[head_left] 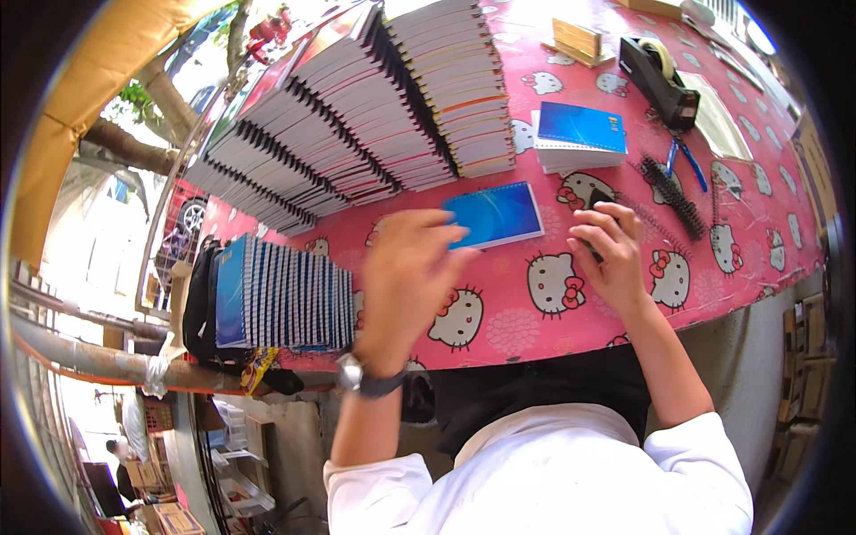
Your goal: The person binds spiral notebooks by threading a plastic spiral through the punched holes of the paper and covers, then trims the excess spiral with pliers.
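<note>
A blue-covered spiral notebook [495, 217] lies flat on the pink table. At its left edge is my left hand [406, 272], slightly blurred, fingers and thumb apart with nothing visible between them; I cannot tell whether the fingertips touch the cover. To the right of the notebook my right hand [613, 250] is curled round a small dark object, mostly hidden by the fingers, whose kind I cannot make out. Just beyond that hand sit loose black spiral binding coils [673, 198] and blue-handled pliers [687, 165]. Farther back rests a small stack of blue-covered booklets [581, 129].
Tall stacks of spiral-bound books [357, 116] fill the far left. A row of bound blue notebooks [285, 294] stands at the near left. A black tape dispenser [660, 85] and a wooden holder [577, 43] occupy the far right of the patterned pink tabletop [513, 330].
</note>
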{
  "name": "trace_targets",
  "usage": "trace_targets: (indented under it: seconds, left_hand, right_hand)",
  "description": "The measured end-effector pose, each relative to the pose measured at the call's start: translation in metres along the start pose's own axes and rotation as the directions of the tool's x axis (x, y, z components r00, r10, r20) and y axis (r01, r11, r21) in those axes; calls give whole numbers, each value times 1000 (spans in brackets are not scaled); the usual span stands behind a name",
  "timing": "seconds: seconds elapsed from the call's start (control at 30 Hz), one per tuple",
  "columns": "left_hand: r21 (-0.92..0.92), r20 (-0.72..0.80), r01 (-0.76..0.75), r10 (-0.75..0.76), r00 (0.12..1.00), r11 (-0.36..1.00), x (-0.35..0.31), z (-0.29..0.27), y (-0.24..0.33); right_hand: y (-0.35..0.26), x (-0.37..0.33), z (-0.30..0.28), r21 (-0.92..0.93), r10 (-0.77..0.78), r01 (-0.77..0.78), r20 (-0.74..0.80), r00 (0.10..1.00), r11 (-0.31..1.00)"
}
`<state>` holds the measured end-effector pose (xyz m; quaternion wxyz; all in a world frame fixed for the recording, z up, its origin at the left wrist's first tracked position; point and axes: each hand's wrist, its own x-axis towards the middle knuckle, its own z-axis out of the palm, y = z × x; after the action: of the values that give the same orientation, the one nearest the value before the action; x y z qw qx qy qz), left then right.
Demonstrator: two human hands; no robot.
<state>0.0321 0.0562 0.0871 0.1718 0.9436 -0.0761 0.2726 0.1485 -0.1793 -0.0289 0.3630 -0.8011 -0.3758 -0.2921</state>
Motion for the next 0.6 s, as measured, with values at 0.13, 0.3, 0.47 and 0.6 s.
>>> trace_targets:
  seconds: [0.13,0.3,0.47,0.6]
  left_hand:
    - [-35,169,-97,102,980,995,15,83,-28]
    - [-64,348,-28,49,936,998,27,99,-42]
    - [-119,368,-11,54,928,993,30,97,-49]
    - [-130,372,12,37,928,991,28,97,-48]
  right_hand:
    - [-5,3,-2,138,-55,55,-5,998,989]
    - [5,-1,-4,210,9,-7,-9,1000,978]
    - [6,-2,-5,284,45,-42,-4,999,958]
    - [5,-2,-4,309,54,-48,-11,999,950]
